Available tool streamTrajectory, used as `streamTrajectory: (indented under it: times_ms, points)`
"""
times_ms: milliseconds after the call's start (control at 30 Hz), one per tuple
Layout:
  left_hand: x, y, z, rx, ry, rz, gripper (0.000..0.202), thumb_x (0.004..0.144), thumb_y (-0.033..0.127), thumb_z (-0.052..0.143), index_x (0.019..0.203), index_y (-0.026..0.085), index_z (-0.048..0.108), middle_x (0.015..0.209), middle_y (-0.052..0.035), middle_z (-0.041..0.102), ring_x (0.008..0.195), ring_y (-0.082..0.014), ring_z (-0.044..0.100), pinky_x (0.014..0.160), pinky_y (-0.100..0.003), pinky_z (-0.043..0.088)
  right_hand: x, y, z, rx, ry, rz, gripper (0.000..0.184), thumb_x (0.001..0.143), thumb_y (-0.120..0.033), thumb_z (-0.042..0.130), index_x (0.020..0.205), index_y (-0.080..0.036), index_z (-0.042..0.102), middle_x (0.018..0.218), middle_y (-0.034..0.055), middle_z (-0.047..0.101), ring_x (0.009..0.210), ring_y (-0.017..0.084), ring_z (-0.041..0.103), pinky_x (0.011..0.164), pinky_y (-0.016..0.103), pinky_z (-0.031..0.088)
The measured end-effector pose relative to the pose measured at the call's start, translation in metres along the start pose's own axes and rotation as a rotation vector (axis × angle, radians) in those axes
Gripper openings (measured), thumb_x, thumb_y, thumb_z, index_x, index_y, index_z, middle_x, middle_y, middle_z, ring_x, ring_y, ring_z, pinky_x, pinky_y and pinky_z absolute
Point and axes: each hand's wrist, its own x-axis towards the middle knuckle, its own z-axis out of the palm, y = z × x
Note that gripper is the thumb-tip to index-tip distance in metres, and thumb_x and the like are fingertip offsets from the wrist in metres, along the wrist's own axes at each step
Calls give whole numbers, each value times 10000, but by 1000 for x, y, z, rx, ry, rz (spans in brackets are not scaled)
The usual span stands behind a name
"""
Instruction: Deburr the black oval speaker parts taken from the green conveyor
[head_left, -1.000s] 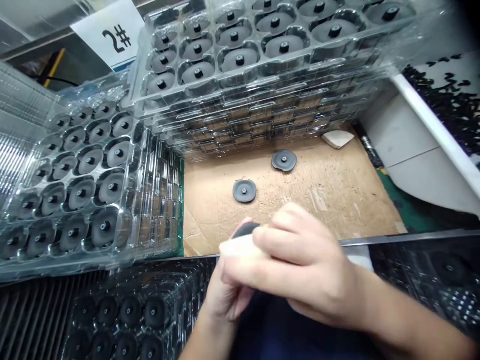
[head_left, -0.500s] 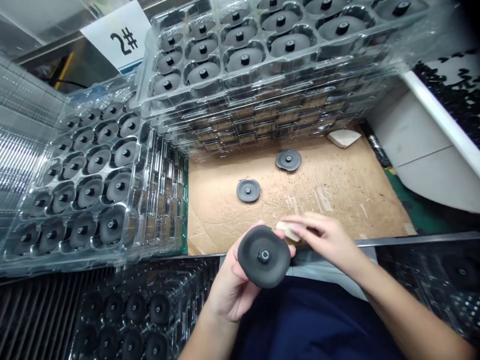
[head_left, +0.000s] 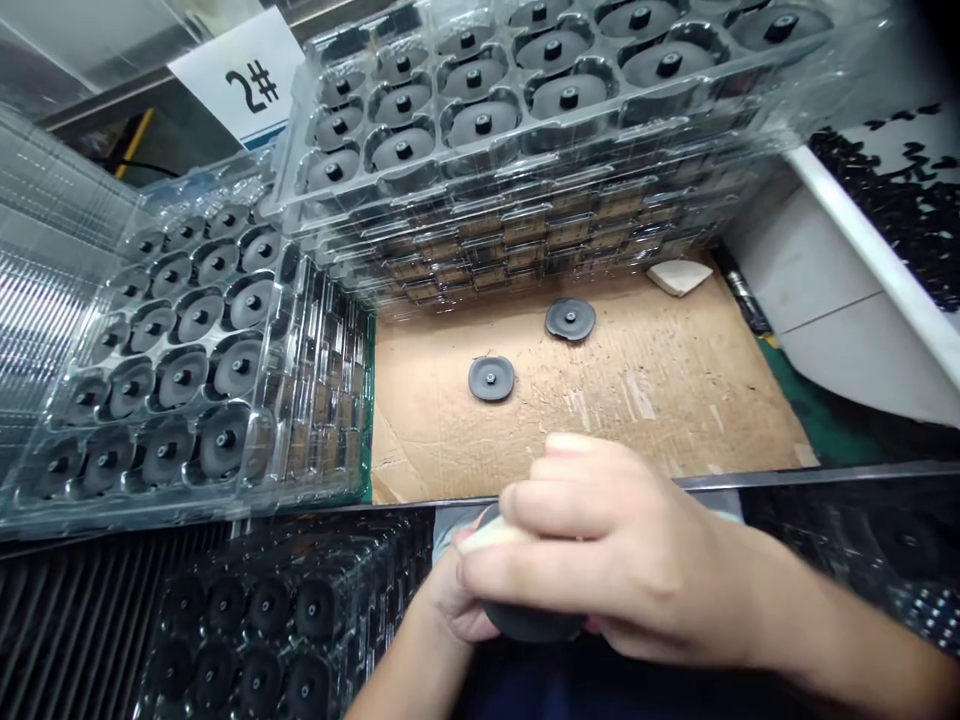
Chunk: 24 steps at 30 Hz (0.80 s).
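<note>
My left hand [head_left: 454,605] grips a dark grey rubber disc [head_left: 529,622] from below, near my lap; only the disc's lower edge shows. My right hand [head_left: 615,555] lies over the disc with fingers curled, pressing a small cream pad [head_left: 487,537] against it. Two more grey discs, one [head_left: 491,379] at mid-left and another [head_left: 570,319] farther back, lie loose on the brown cardboard sheet [head_left: 675,390] beyond my hands.
Stacks of clear plastic trays filled with discs stand at the left [head_left: 180,360] and along the back [head_left: 525,110]. Dark trays [head_left: 255,620] with discs sit at the lower left. A "2#" label [head_left: 251,85] is at the back; a white bin [head_left: 862,290] at the right.
Half a second ago the disc was held face-up with my right hand beside it; now my right hand has come back over the disc and covers it, and both hands sit lower.
</note>
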Motion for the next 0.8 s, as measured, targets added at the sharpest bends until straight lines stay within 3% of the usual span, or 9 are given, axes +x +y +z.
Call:
streamTrajectory:
  times_ms: [33, 133, 267, 400, 500, 567, 633, 733, 800]
  points:
    - [1, -1, -2, -14, 16, 18, 427, 584, 447, 787, 911, 179, 727, 787, -54, 737, 710, -211, 679, 661, -284, 555, -2, -3, 2, 15, 48, 37, 292, 896, -131, 388, 902, -179, 676, 663, 4, 556, 578, 139, 426, 559, 300, 281]
    - [3, 2, -6, -67, 46, 58, 552, 511, 383, 842, 1019, 233, 688, 965, -9, 727, 877, -170, 665, 789, -213, 515, -15, -8, 7, 96, 107, 340, 254, 853, -82, 431, 887, -159, 670, 683, 10, 604, 587, 126, 489, 566, 273, 344]
    - [6, 10, -4, -115, 48, 181, 569, 498, 287, 860, 1034, 283, 668, 1054, 7, 696, 930, -205, 666, 816, -271, 520, -43, -1, 17, 564, 77, 557, 168, 871, -199, 544, 901, -235, 705, 770, -13, 692, 671, 116, 617, 599, 215, 451]
    - [9, 11, 6, -94, 63, 277, 557, 476, 231, 870, 993, 291, 671, 1044, 14, 695, 933, -189, 662, 814, -243, 510, -50, 3, 23, 506, 389, 760, 164, 865, -280, 571, 966, -266, 699, 941, 24, 717, 838, 189, 664, 684, 273, 526]
    - [10, 9, 14, -59, 137, 305, 592, 453, 273, 878, 1003, 288, 662, 1062, 3, 694, 970, -187, 642, 846, -240, 492, -32, -8, 26, 300, 554, 628, 226, 870, -186, 550, 1046, -275, 660, 976, 23, 703, 824, 175, 655, 666, 262, 523]
    - [10, 8, 16, -22, 175, 313, 551, 495, 266, 862, 1008, 266, 660, 1059, -7, 693, 1011, -195, 624, 888, -250, 473, -17, -14, 28, 162, 539, 431, 261, 871, -124, 519, 1094, -200, 632, 930, 46, 700, 764, 166, 637, 664, 279, 509]
    - [9, 8, 14, 3, 208, 327, 513, 542, 198, 836, 1016, 272, 653, 1059, 3, 691, 1005, -198, 627, 904, -272, 472, -6, -15, 31, 115, 435, 317, 236, 872, -103, 504, 1068, -138, 631, 824, 46, 689, 690, 150, 609, 645, 278, 489]
    - [9, 5, 10, -15, 243, 347, 552, 542, 153, 828, 1042, 293, 640, 1079, 14, 687, 963, -178, 645, 866, -256, 496, 5, -11, 34, 138, 289, 351, 191, 879, -115, 497, 983, -144, 655, 773, 27, 668, 664, 132, 593, 610, 250, 464]
    - [9, 3, 9, -31, 222, 340, 521, 544, 246, 838, 1032, 256, 656, 1037, -10, 698, 963, -175, 645, 837, -227, 506, 10, -9, 36, 71, 354, 359, 207, 890, -124, 475, 1005, -125, 647, 810, 49, 671, 703, 148, 599, 655, 274, 466]
